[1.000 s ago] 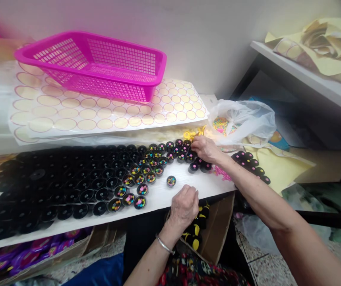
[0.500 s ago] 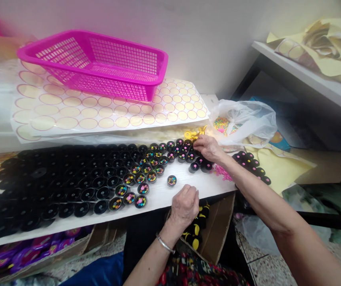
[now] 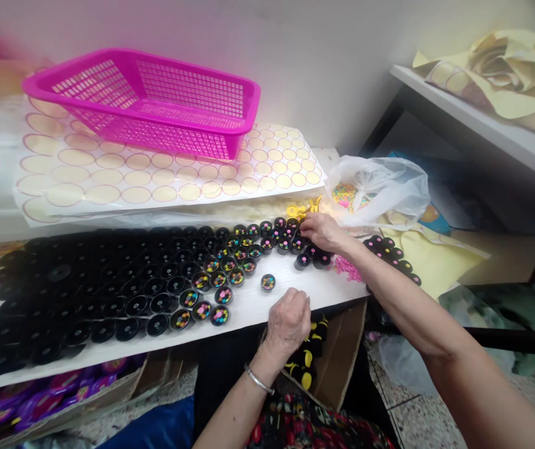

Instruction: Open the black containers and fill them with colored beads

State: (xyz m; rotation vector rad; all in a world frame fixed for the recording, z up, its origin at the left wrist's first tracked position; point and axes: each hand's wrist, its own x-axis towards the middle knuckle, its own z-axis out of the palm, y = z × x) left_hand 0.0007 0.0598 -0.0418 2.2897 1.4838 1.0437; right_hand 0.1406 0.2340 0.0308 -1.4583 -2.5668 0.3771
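Note:
A white shelf board (image 3: 258, 305) carries many small round black cups (image 3: 122, 280); several at the right end hold coloured beads (image 3: 230, 262). One filled cup (image 3: 268, 282) stands alone near the front edge. My left hand (image 3: 290, 321) rests at the board's front edge with its fingers curled, just right of that lone cup. My right hand (image 3: 322, 231) reaches to the far right end of the cup rows, fingertips pinched together over the cups; what they hold is too small to make out. A yellow piece (image 3: 301, 209) lies just behind it.
A pink plastic basket (image 3: 146, 103) sits on sheets of round stickers (image 3: 169, 178) behind the cups. A clear bag of coloured beads (image 3: 375, 190) lies at the right. More filled cups (image 3: 391, 252) sit on yellow paper. A cardboard box (image 3: 337, 362) stands under the board.
My right hand has shifted slightly over the far cups. My left hand has stayed at the front edge.

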